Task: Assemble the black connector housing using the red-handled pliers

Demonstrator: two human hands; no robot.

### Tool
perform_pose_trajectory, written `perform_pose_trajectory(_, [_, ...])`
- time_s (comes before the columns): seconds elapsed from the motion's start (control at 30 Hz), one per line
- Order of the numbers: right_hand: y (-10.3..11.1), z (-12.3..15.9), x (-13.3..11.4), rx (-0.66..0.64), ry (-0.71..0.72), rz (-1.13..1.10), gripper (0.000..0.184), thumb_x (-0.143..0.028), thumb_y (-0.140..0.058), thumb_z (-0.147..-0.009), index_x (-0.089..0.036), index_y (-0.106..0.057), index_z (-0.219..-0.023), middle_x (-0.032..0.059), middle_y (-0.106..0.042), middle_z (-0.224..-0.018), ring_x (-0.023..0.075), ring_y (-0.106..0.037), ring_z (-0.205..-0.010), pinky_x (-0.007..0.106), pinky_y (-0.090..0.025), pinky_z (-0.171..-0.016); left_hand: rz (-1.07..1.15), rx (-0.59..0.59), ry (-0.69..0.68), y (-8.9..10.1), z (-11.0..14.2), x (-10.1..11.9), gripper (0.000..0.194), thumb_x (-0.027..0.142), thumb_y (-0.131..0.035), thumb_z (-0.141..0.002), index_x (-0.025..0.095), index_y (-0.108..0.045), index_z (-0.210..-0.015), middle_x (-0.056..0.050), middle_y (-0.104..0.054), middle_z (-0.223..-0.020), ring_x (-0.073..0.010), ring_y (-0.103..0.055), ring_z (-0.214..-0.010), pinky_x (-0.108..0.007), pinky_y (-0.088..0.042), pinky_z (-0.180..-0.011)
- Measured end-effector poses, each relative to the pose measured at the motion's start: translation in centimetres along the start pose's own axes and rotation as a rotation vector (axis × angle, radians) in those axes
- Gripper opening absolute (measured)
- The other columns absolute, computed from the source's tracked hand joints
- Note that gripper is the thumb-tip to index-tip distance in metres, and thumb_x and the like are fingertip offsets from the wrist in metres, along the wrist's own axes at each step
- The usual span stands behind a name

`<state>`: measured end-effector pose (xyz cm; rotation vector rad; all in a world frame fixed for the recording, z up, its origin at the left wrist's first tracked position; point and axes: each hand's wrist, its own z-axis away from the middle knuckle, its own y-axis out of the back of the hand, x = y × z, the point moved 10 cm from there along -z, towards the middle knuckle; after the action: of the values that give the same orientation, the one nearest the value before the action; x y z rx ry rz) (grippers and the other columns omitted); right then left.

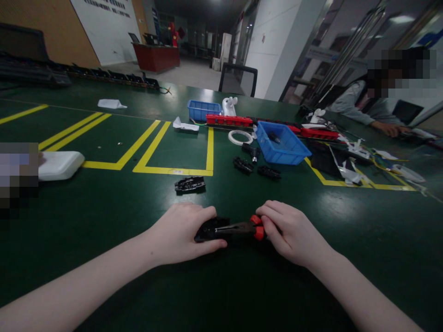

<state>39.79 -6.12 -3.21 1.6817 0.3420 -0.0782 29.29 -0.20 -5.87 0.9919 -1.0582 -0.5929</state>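
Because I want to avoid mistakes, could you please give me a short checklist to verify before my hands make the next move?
1. Left hand grips the black part: ok, thumb and fingers are around it.
2. Right hand holds the pliers at the red handles: ok.
3. Pliers' tips bite firmly on the black part: cannot tell; they reach it, but the contact is too dark to see.
4. Nearest loose piece is apart from both hands: ok, it lies beyond the left hand.
5. All loose pieces are inside the nearer blue bin: not ok, several lie outside.
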Motion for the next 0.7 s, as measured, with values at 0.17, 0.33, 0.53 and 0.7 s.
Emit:
perform_pose_trajectory(0.17, [0.42,0.03,0.6,-0.002,0.001,0.027,0.029,-0.023,-0.03,-0.09,-0.014,-0.057,-0.086,0.0059,-0.056,-0.079,0.0155,-0.05,-0.069,0.031,-0.04,-0.061,-0.006,0.013,0.004,0.12,0.02,-0.02,0.035,0.053,-0.05,-0.084,0.018,-0.055,-0.087,-0.001,-0.06,-0.076,-0.0162,-0.055,-0.067,-0.026,-0.039,-0.058])
perform_pose_trajectory(0.33, [0.32,0.09,0.51,-0.021,-0.009,0.027,0.029,-0.022,-0.029,-0.09,-0.015,-0.057,-0.086,0.006,-0.057,-0.08,0.0153,-0.05,-0.07,0.031,-0.04,-0.062,-0.003,0.007,-0.004,0.16,-0.02,0.08,0.034,0.051,-0.05,-0.084,0.018,-0.055,-0.087,-0.001,-0.059,-0.076,-0.016,-0.054,-0.067,-0.026,-0.039,-0.059])
perform_pose_trajectory(0.53, [-0.08,-0.03,-0.06,-0.039,-0.007,0.007,0.029,-0.022,-0.029,-0.09,-0.015,-0.057,-0.086,0.0061,-0.057,-0.08,0.0154,-0.051,-0.071,0.031,-0.041,-0.063,-0.012,-0.005,-0.025,0.17,0.0,0.35,0.035,0.051,-0.049,-0.084,0.017,-0.055,-0.086,-0.002,-0.059,-0.076,-0.0167,-0.055,-0.067,-0.027,-0.041,-0.059])
perform_pose_trajectory(0.7, [0.01,0.03,0.36,-0.043,-0.011,0.012,0.028,-0.022,-0.029,-0.09,-0.016,-0.057,-0.086,0.0056,-0.056,-0.079,0.0148,-0.051,-0.07,0.03,-0.041,-0.062,-0.007,-0.007,-0.015,0.16,0.03,0.29,0.035,0.052,-0.049,-0.084,0.017,-0.055,-0.087,-0.002,-0.06,-0.077,-0.0172,-0.055,-0.068,-0.027,-0.04,-0.059])
